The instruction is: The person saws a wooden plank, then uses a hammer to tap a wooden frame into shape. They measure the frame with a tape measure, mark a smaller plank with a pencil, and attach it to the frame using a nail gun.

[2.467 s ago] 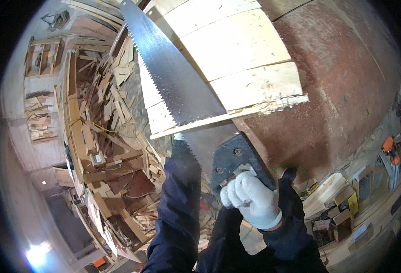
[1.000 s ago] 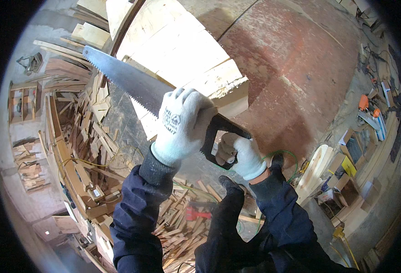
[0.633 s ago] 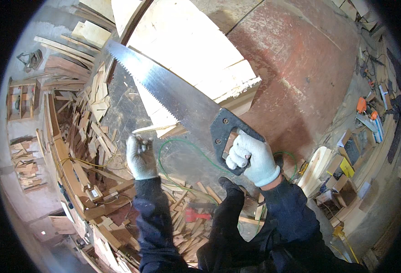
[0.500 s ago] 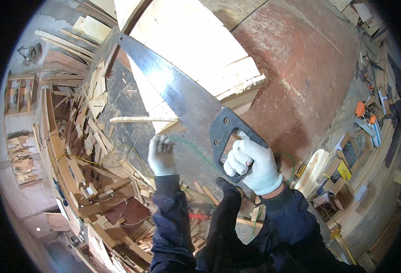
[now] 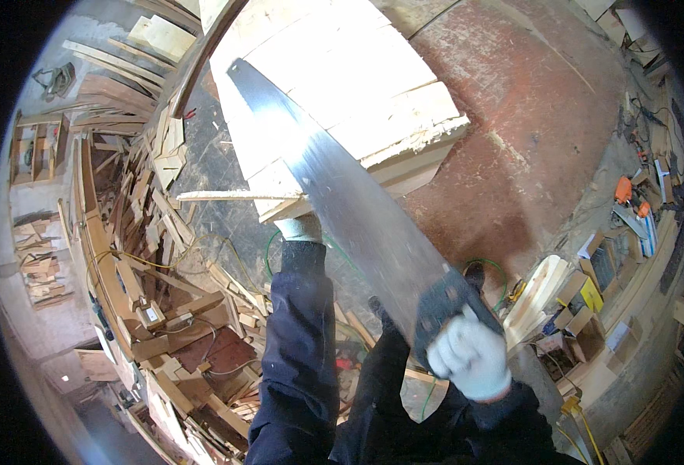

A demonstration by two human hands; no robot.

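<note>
White-gloved right hand (image 5: 470, 355) has its fingers curled tight round the black handle (image 5: 443, 296) of a big handsaw (image 5: 350, 205), blade slanting up-left across a pale plank panel (image 5: 342, 85). Left hand (image 5: 301, 227) is at the panel's near-left corner, fingers out of sight under the edge, so can't tell if they're gripping. Skinny wood strip (image 5: 218, 195) juts out left right beside it. Loads of offcuts (image 5: 136, 201) piled off to the left, reddish-brown surface (image 5: 544, 124) to the right.
</note>
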